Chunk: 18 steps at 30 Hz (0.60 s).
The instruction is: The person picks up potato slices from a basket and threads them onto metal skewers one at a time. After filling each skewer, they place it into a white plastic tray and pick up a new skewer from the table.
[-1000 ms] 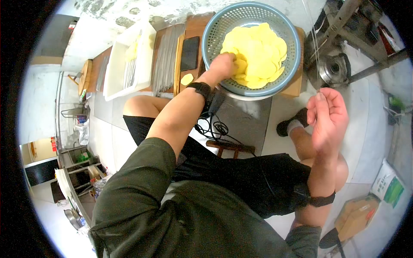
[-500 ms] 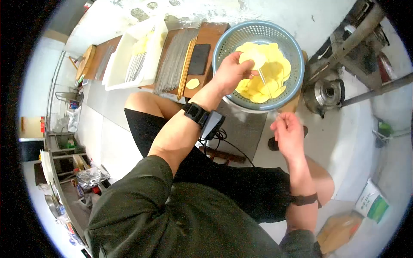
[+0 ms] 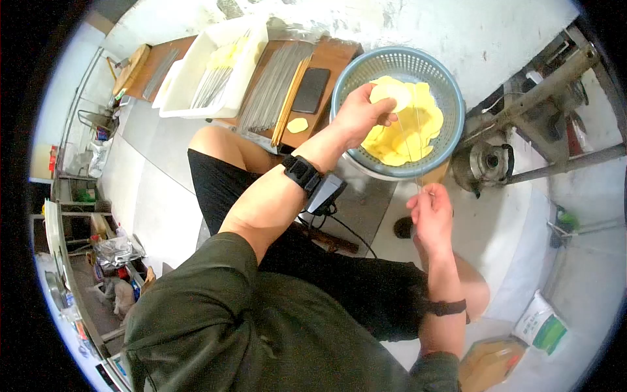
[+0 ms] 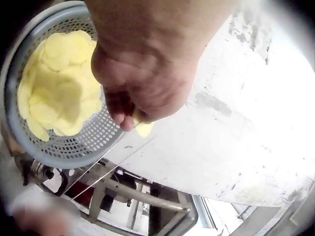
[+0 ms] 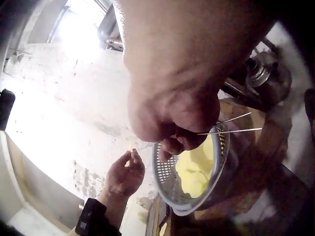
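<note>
In the head view my left hand (image 3: 363, 117) pinches a thin round yellow potato slice (image 3: 392, 93) between thumb and fingers, above a blue-grey colander (image 3: 418, 62). More potato slices (image 3: 411, 140) are heaped in the colander. Nearer my body, my right hand (image 3: 434, 215) grips two thin metal skewers (image 5: 231, 131) with curled fingers. The skewers stretch from the right hand up to the slice, crossing over the colander. From the left wrist, the slice's edge (image 4: 144, 129) shows below my fingers, right at the skewers' ends; the rest is hidden behind the hand.
Left of the colander, a brown bench carries a phone (image 3: 311, 91), bamboo sticks (image 3: 290, 101), loose metal skewers (image 3: 271, 88) and one potato slice (image 3: 298, 125). A white tray (image 3: 171, 108) there holds skewered slices. A metal kettle (image 3: 484, 164) stands at right beside a metal frame (image 3: 562, 163).
My left hand has come up from the heap with a potato slice. My right hand has moved left and toward my body with the skewers, whose ends are now at the slice.
</note>
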{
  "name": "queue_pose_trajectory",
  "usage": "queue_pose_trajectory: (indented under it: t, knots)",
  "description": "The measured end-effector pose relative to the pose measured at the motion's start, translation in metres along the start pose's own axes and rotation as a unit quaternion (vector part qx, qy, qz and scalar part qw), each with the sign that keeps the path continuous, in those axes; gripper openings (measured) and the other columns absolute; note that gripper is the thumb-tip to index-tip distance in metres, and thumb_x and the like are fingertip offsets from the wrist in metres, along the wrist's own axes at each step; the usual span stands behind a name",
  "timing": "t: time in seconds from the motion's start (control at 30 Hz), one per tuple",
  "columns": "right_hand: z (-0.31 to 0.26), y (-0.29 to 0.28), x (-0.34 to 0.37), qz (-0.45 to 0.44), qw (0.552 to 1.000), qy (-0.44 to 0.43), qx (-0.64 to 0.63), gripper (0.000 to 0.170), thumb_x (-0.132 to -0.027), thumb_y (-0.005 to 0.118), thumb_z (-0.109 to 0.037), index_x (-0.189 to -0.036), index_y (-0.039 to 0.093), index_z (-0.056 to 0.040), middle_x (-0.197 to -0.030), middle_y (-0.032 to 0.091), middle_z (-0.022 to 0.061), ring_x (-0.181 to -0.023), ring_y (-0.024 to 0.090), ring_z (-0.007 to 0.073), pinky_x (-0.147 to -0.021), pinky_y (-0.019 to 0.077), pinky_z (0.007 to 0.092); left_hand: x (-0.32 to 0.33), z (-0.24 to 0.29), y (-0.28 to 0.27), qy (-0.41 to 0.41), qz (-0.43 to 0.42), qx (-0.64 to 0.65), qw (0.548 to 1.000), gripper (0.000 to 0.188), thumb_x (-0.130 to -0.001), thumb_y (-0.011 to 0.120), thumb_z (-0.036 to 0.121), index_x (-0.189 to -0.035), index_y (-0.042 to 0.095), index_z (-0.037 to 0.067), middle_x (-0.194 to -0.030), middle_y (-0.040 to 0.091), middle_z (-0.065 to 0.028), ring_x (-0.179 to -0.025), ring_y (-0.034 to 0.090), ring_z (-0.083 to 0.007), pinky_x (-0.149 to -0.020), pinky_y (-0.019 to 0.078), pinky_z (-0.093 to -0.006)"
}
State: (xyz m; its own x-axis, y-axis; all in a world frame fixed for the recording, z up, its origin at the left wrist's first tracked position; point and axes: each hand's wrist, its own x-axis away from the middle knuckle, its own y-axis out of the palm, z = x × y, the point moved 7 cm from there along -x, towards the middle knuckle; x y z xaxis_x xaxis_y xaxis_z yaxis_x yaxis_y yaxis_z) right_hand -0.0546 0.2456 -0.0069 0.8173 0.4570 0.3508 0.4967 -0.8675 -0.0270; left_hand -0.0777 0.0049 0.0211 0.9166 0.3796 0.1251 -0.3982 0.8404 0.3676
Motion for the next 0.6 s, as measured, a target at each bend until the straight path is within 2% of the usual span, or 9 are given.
queue_pose_trajectory:
  t: [0.23, 0.33, 0.5, 0.6]
  knots:
    - [0.0, -0.01, 0.001, 0.032, 0.999, -0.034, -0.011, 0.014, -0.095, 0.049, -0.01, -0.106, 0.052, -0.0013, -0.072, 0.06, 0.0034, -0.053, 0.044, 0.005, -0.047, 0.0368, 0.0207, -0.005, 0.016, -0.012, 0.03, 0.018, 0.052, 0.998, 0.025, -0.091, 0.057, 0.01, -0.111, 0.052, -0.003, -0.099, 0.061, -0.0078, -0.075, 0.061, -0.0135, -0.064, 0.0502, -0.0256]
    - [-0.001, -0.01, 0.003, 0.039, 0.999, -0.026, 0.022, 0.014, -0.095, 0.05, -0.011, -0.105, 0.055, -0.0017, -0.072, 0.059, 0.0019, -0.054, 0.045, 0.0044, -0.048, 0.0371, 0.0201, -0.003, 0.02, -0.012, 0.035, 0.009, 0.057, 0.998, 0.023, -0.091, 0.057, 0.011, -0.111, 0.054, 0.0, -0.1, 0.062, -0.0062, -0.075, 0.059, -0.0122, -0.064, 0.049, -0.0247]
    - [0.003, -0.005, 0.004, -0.001, 0.999, -0.047, 0.012, 0.012, -0.095, 0.051, -0.01, -0.103, 0.057, -0.0024, -0.072, 0.059, 0.0009, -0.054, 0.045, 0.004, -0.048, 0.0369, 0.0196, -0.002, 0.016, -0.008, 0.021, 0.014, 0.052, 0.998, 0.021, -0.092, 0.058, 0.01, -0.111, 0.056, 0.003, -0.098, 0.062, -0.0034, -0.074, 0.057, -0.0104, -0.065, 0.0481, -0.0238]
    - [0.002, -0.006, 0.005, -0.009, 0.999, -0.044, 0.01, 0.012, -0.095, 0.051, -0.01, -0.102, 0.057, -0.0022, -0.072, 0.059, 0.0008, -0.055, 0.045, 0.0039, -0.049, 0.0371, 0.0196, -0.001, 0.018, -0.008, 0.029, 0.021, 0.054, 0.998, 0.023, -0.09, 0.058, 0.01, -0.109, 0.055, -0.003, -0.099, 0.062, -0.0083, -0.074, 0.06, -0.0123, -0.063, 0.0491, -0.0244]
